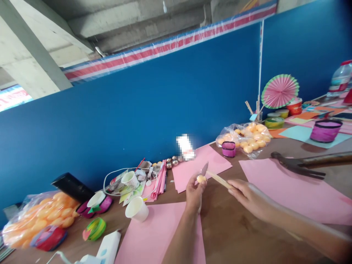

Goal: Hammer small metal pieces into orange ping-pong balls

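My left hand (194,194) is closed around a small pale-orange ball (201,179), pinched at the fingertips. My right hand (249,196) grips a light wooden stick (220,179), possibly a pair laid together, which points left toward the ball. A short, pointed grey blade (204,168) rises just above the ball, by the stick's tip; whether it joins the stick I cannot tell. Both hands are above the brown table (228,223), between two areas of pink paper (162,231).
A claw hammer (299,163) lies to the right. Bags of orange balls (254,137) sit at the back and far left. A paper cup (136,209), a white power strip (108,247) and several metal balls (172,161) are left of my hands. A blue partition (151,110) stands behind.
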Tool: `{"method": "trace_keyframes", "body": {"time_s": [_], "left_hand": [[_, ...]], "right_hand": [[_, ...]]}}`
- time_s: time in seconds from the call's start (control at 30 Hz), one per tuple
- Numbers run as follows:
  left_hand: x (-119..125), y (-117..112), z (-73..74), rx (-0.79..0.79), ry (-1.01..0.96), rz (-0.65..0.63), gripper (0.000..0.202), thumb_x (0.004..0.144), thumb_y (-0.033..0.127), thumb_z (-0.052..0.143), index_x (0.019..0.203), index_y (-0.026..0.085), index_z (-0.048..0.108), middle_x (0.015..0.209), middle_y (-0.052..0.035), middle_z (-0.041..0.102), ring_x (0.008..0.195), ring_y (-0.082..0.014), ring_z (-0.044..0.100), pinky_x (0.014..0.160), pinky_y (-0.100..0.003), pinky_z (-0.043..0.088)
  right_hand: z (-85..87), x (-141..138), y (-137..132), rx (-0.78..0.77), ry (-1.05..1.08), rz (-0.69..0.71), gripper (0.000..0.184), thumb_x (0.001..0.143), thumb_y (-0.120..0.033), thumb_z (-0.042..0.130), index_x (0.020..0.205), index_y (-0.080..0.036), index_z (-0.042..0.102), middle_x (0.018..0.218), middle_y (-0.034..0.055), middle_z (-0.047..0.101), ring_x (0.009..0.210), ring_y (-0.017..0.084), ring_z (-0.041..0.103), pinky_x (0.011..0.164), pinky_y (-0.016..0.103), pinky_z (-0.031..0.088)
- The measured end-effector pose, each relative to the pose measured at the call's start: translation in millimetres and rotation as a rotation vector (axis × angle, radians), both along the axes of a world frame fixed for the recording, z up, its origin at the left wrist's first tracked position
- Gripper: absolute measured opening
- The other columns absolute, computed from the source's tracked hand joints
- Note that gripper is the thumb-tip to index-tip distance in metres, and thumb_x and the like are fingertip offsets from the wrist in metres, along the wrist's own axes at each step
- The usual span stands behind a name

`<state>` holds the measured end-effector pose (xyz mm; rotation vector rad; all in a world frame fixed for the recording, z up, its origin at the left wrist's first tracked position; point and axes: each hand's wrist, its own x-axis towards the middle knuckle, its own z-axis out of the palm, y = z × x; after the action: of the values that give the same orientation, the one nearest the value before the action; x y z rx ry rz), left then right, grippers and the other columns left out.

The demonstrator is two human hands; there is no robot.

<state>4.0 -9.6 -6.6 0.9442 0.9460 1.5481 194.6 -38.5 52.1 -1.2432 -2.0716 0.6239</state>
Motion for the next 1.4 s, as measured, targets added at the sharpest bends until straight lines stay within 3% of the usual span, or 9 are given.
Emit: {"method": "trace_keyframes", "body": {"time_s": [0.37, 0.53, 0.73, 1.03, 1.4], "left_hand": [[-0.5, 3.1, -2.8, 0.044, 0.003, -0.005, 0.045, 0.066, 0.026, 0.066, 0.109, 0.020, 0.058, 0.099, -0.0063, 0.063, 0.093, -0.0165, 0.055, 0.089, -0.033, 0.038], [-0.3, 2.2, -1.6, 0.014, -0.059, -0.018, 0.043, 0.066, 0.025, 0.067, 0.108, 0.020, 0.058, 0.097, -0.0053, 0.064, 0.092, -0.0158, 0.057, 0.090, -0.033, 0.038], [0.0, -1.4, 4.7, -0.021, -0.214, -0.031, 0.048, 0.064, 0.024, 0.069, 0.110, 0.020, 0.055, 0.098, -0.0046, 0.063, 0.092, -0.0147, 0.059, 0.092, -0.032, 0.038], [-1.4, -1.2, 8.4, -0.070, -0.255, -0.027, 0.029, 0.065, 0.029, 0.067, 0.090, 0.016, 0.062, 0.092, -0.0052, 0.065, 0.091, -0.0175, 0.061, 0.090, -0.030, 0.041], [-6.2, 2.7, 1.4, -0.072, -0.360, -0.048, 0.021, 0.071, 0.027, 0.063, 0.087, 0.014, 0.062, 0.086, -0.0053, 0.066, 0.085, -0.0132, 0.062, 0.081, -0.026, 0.046]], "right_hand": [[6.3, 0.6, 2.2, -0.122, 0.058, 0.041, 0.022, 0.086, -0.032, 0.032, 0.069, -0.021, 0.041, 0.055, -0.0051, 0.046, 0.043, 0.009, 0.043, 0.043, 0.021, 0.031], [8.5, -1.6, -0.3, -0.080, 0.052, 0.022, 0.022, 0.086, -0.031, 0.033, 0.068, -0.021, 0.042, 0.057, -0.0036, 0.048, 0.051, 0.011, 0.048, 0.048, 0.022, 0.034], [-0.8, -4.3, -2.3, -0.071, 0.093, -0.007, 0.021, 0.087, -0.032, 0.032, 0.074, -0.021, 0.044, 0.059, -0.0028, 0.048, 0.052, 0.012, 0.047, 0.048, 0.023, 0.036], [-9.8, -10.9, -3.4, -0.073, 0.125, -0.024, 0.021, 0.087, -0.034, 0.032, 0.079, -0.021, 0.046, 0.058, -0.0039, 0.047, 0.050, 0.012, 0.047, 0.046, 0.022, 0.035], [-11.8, -13.9, -6.4, -0.036, 0.094, -0.001, 0.020, 0.087, -0.032, 0.033, 0.077, -0.020, 0.047, 0.064, -0.0018, 0.050, 0.056, 0.012, 0.048, 0.052, 0.023, 0.037]]}}
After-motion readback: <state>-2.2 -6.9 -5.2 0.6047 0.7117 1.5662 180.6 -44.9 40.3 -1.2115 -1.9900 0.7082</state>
